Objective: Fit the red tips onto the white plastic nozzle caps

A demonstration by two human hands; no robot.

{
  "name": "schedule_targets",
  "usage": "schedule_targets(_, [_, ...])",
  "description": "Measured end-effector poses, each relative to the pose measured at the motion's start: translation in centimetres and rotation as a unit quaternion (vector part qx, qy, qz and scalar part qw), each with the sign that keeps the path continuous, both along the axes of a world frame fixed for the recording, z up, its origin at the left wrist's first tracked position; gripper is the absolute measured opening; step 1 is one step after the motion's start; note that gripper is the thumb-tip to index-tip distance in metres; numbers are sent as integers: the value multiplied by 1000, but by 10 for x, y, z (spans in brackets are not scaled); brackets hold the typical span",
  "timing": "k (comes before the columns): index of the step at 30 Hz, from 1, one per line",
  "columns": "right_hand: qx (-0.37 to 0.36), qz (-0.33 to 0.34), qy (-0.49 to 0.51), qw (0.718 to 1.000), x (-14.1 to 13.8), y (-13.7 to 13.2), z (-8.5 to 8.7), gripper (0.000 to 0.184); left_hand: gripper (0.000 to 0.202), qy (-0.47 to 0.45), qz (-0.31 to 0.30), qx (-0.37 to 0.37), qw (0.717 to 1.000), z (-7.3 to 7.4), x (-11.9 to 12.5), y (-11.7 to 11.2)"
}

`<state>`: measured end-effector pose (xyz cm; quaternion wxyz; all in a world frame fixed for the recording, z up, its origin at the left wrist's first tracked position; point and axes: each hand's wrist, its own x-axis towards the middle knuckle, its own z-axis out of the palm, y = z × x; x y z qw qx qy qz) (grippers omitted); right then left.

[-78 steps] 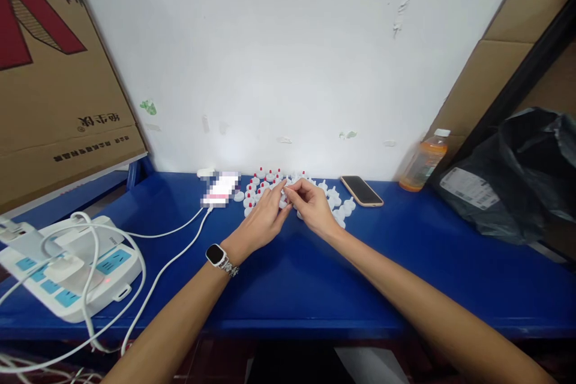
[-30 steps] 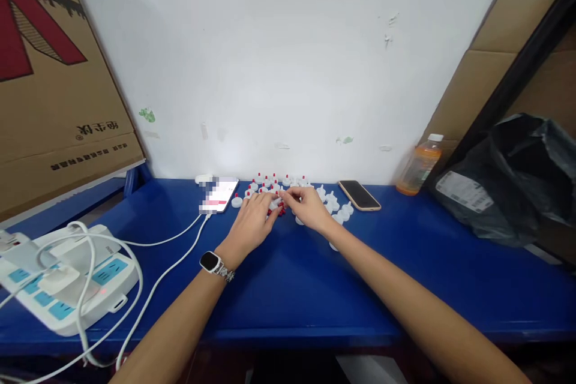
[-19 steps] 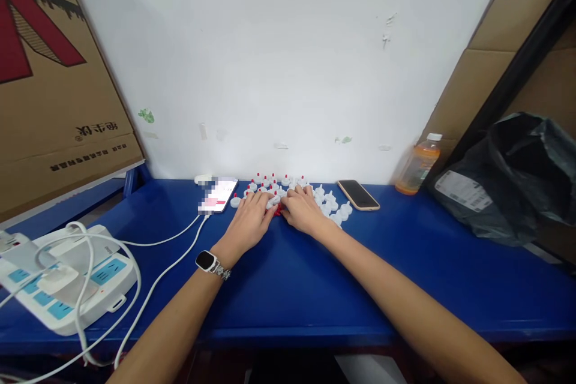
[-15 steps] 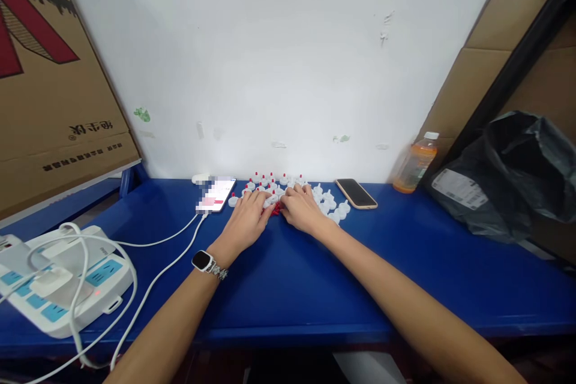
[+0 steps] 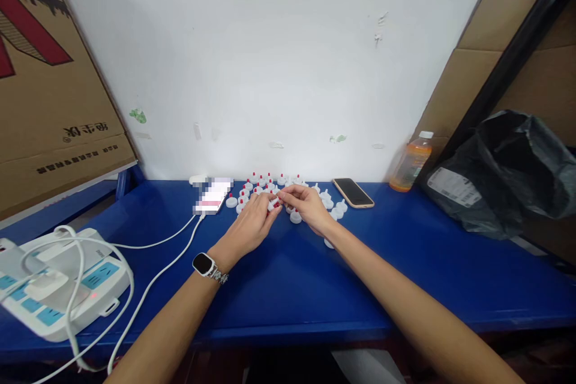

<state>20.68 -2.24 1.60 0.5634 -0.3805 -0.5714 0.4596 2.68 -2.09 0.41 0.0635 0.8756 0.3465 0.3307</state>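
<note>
Several small white caps with red tips [image 5: 261,182] lie in a cluster on the blue table [image 5: 288,276], near the white wall. My left hand [image 5: 252,223], with a watch on its wrist, and my right hand [image 5: 308,206] meet over the cluster. Their fingertips pinch together on one small white cap with a red tip [image 5: 274,204], held just above the table. Plain white caps [image 5: 335,209] lie to the right of my right hand.
A phone on a white cable [image 5: 209,197] lies left of the caps, a dark phone [image 5: 353,192] right of them. An orange drink bottle [image 5: 410,162] and a black bag [image 5: 508,174] stand at right. A white power strip [image 5: 54,285] sits front left, a cardboard box [image 5: 49,78] behind it.
Half a second ago both hands lay flat on the caps; now they are raised a little with fingertips pinched on one cap. The view has shifted slightly.
</note>
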Motion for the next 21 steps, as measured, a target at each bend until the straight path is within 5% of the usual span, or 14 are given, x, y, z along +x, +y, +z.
schedule_targets(10, [-13, -1, 39, 999, -8, -7, 3, 39, 42, -31, -25, -33, 999, 1, 2, -6])
schedule_targets(15, [43, 30, -5, 999, -3, 6, 9, 34, 61, -40, 8, -21, 999, 3, 1, -1])
schedule_targets(18, [114, -49, -110, 986, 11, 42, 13, 24, 71, -50, 64, 29, 996, 2, -4, 8])
schedule_targets(21, [114, -169, -260, 944, 25, 88, 13, 11, 56, -30, 83, 43, 995, 1, -10, 15])
